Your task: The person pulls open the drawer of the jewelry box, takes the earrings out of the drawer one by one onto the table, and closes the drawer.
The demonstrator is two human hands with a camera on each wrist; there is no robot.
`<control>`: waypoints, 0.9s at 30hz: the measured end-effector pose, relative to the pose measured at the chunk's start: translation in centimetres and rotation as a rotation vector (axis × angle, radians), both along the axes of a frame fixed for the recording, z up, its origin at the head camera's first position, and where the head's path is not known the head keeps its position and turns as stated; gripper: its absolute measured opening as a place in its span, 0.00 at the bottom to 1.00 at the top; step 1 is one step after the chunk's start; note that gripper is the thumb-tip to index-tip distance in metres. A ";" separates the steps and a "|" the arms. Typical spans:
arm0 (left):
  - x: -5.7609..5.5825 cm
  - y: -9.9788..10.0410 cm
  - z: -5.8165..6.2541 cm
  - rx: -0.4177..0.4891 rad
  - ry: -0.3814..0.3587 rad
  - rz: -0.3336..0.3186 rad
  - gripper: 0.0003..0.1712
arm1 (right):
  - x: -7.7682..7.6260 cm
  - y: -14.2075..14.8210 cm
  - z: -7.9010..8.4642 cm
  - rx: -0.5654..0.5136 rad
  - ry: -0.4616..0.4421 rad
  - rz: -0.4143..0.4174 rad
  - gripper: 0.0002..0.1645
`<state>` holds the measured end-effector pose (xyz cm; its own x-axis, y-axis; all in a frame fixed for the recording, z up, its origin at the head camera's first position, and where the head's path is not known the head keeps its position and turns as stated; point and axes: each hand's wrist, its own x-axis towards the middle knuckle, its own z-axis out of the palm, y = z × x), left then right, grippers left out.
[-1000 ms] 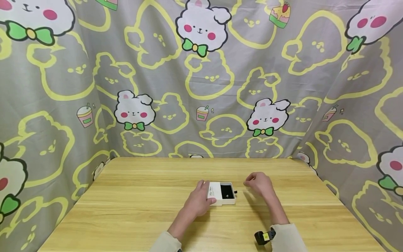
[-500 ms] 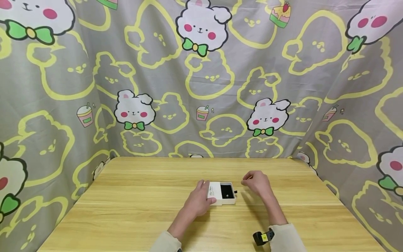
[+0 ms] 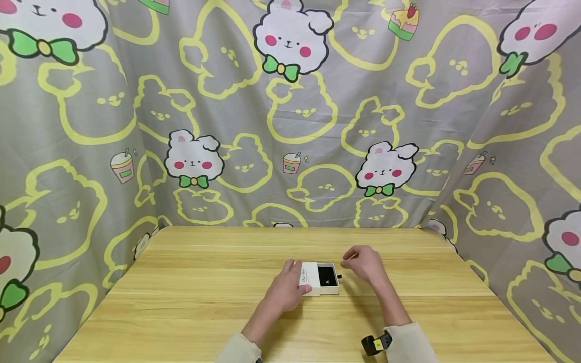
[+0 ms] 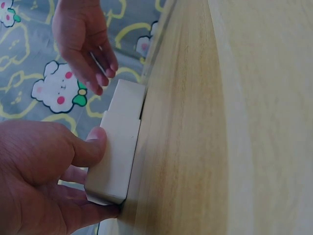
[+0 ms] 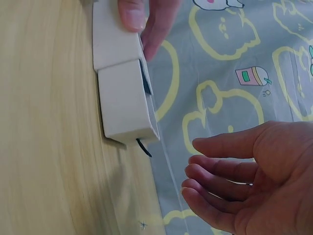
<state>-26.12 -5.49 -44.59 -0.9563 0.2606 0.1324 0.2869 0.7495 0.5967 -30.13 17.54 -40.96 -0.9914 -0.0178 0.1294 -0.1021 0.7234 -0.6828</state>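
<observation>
A white slide-out box [image 3: 310,275] lies on the table, its drawer [image 3: 336,290] pulled part way out to the right. Inside the drawer is a black pad [image 3: 326,275] bearing a small silver star [image 3: 328,283], and a black pull tab [image 5: 144,147] sticks out of the end. My left hand [image 3: 286,290] grips the box sleeve, thumb on the near side and fingers round the far side. Just beyond the drawer's end hovers my right hand [image 3: 364,262]; in the right wrist view its fingers are loosely bent with nothing between them.
The wooden table [image 3: 181,302] has a patterned curtain [image 3: 290,116] behind it and at both sides. A black device with a yellow label [image 3: 375,345] is strapped at the right wrist. A tiny star-shaped mark [image 5: 142,225] shows on the wood in the right wrist view.
My right hand has moved left, closer to the drawer's end, and its fingers have loosened a little. The left hand and the box have stayed in place.
</observation>
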 end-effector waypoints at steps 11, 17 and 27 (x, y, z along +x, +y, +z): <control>-0.1 0.1 0.0 0.009 -0.010 0.008 0.42 | 0.4 -1.6 -0.1 -0.010 -0.012 0.022 0.05; 0.0 0.0 0.0 0.007 -0.014 0.006 0.42 | 0.4 -2.4 -0.4 -0.009 -0.007 0.037 0.03; 0.0 -0.1 -0.1 0.003 -0.020 0.006 0.42 | 0.5 -2.7 -0.5 0.029 0.004 0.060 0.03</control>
